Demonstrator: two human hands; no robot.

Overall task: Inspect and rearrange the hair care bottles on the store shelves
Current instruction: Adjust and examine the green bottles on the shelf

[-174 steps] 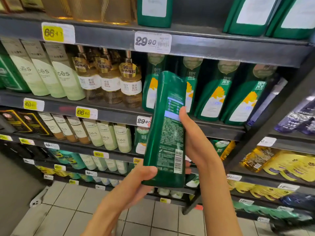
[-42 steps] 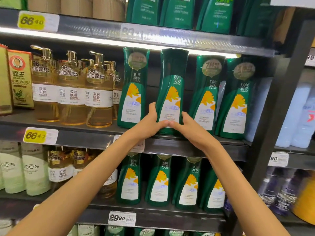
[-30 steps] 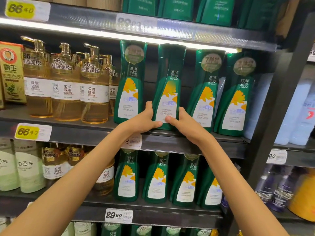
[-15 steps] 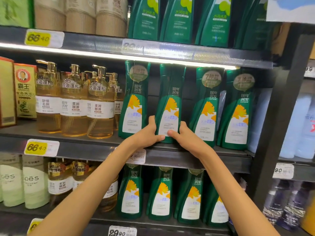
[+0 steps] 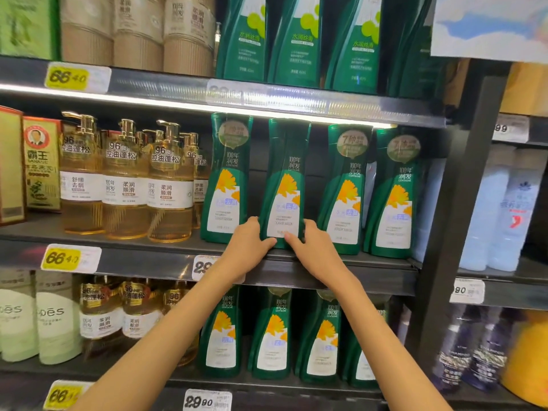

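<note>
Well, two bare forearms reach up from the bottom of the view and meet at the front edge of the middle shelf (image 5: 370,271). The left hand (image 5: 249,247) and the right hand (image 5: 314,250) close in on the foot of one tall green bottle (image 5: 286,185) from either side. The left hand's fingers (image 5: 252,223) wrap its left flank, and the thumb lies across the bottom of the white label. The right hand's fingers are curled round the right flank, the thumb tip almost meeting the other thumb. Both hands are holding the bottle low down.

The bottle stands upright on the middle shelf, second from the left in a row of four alike. Its left neighbour (image 5: 226,179) is just beside it, and two more green bottles (image 5: 345,188) follow to the right, each with a round sticker near the cap. A white price tag (image 5: 203,266) on the shelf lip is partly covered by the left wrist, and a yellow tag (image 5: 69,258) sits further left.

Down on the lower shelf stand more green bottles with the same orange flower (image 5: 272,333). Left of the held bottle, on its own shelf, amber pump bottles (image 5: 124,179) crowd together, with a boxed product (image 5: 41,164) beyond them. On the top shelf are green bottles with pale green labels (image 5: 296,40) and beige ribbed containers (image 5: 136,34). Past the dark upright post (image 5: 450,203), pale blue bottles (image 5: 501,209) stand in the next bay.
</note>
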